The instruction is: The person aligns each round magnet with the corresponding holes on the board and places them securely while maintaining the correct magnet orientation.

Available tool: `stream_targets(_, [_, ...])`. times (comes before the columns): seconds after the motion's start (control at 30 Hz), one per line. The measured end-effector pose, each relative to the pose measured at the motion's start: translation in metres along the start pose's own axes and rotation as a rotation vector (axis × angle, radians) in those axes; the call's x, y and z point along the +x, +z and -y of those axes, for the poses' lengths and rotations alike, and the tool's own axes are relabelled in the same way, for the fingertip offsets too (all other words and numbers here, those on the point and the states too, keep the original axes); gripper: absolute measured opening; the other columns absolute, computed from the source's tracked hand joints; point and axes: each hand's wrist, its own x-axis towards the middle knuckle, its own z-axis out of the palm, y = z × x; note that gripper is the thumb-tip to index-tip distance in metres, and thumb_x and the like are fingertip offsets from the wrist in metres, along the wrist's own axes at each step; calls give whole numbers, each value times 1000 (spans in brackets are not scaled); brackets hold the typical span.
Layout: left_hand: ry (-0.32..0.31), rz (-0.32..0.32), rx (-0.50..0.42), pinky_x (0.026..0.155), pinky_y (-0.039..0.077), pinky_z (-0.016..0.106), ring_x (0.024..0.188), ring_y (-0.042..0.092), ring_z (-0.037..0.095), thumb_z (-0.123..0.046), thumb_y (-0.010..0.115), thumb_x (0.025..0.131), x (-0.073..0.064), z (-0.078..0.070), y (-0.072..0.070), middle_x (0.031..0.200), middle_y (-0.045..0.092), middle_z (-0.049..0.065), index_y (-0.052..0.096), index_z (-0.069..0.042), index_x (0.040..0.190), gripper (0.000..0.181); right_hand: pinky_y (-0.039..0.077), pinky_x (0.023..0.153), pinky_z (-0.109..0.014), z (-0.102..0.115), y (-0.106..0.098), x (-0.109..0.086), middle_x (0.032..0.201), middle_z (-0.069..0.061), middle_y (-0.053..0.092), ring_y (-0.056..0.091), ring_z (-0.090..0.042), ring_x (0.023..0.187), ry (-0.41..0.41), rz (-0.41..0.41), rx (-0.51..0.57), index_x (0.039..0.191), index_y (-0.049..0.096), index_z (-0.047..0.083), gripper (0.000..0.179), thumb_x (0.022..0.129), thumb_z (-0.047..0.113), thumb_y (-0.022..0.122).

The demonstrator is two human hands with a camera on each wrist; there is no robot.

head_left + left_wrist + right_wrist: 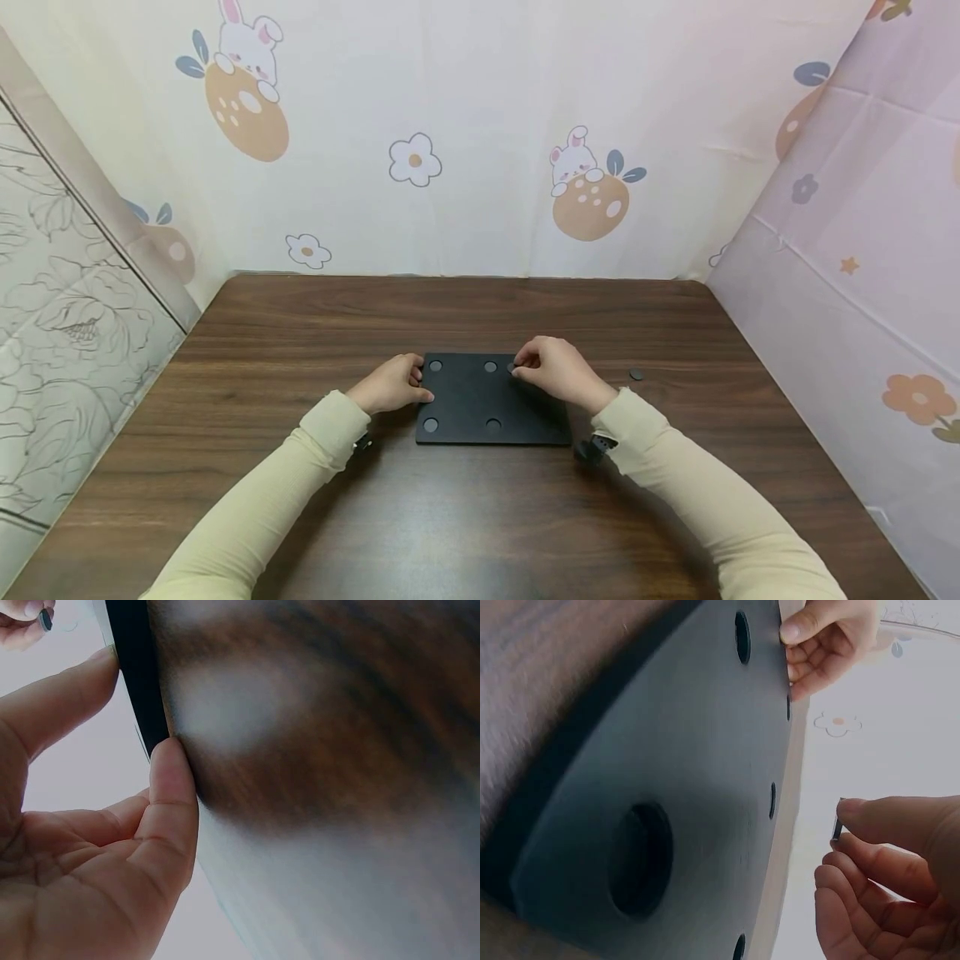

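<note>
A flat black board (487,396) with round recesses lies on the table. At its left edge my left hand (392,384) grips it, thumb by the top face and curled fingers against the side; the left wrist view shows the board's edge (135,675) between thumb and fingertips. My right hand (558,369) pinches a small thin dark disc (837,827) between thumb and index finger, above the board's far right part. The other right fingers are curled in. In the right wrist view a large recess (641,859) shows near the closest corner.
Another dark disc (636,374) lies on the wooden table (465,517), right of the board. A patterned curtain (487,208) hangs behind the table's back edge and along the right side. Dark wrist devices (596,447) sit at the sleeve cuffs.
</note>
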Motion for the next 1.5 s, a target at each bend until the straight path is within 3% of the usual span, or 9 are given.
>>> stream_targets(1.5, [3, 12, 12, 93, 51, 42, 108, 61, 28, -15, 75, 86, 0, 0, -1, 116, 59, 18, 40, 12, 141, 70, 50, 67, -18, 18, 29, -33, 92, 5, 65, 59, -2, 76, -159, 103, 35, 97, 76, 13, 12, 87, 17, 75])
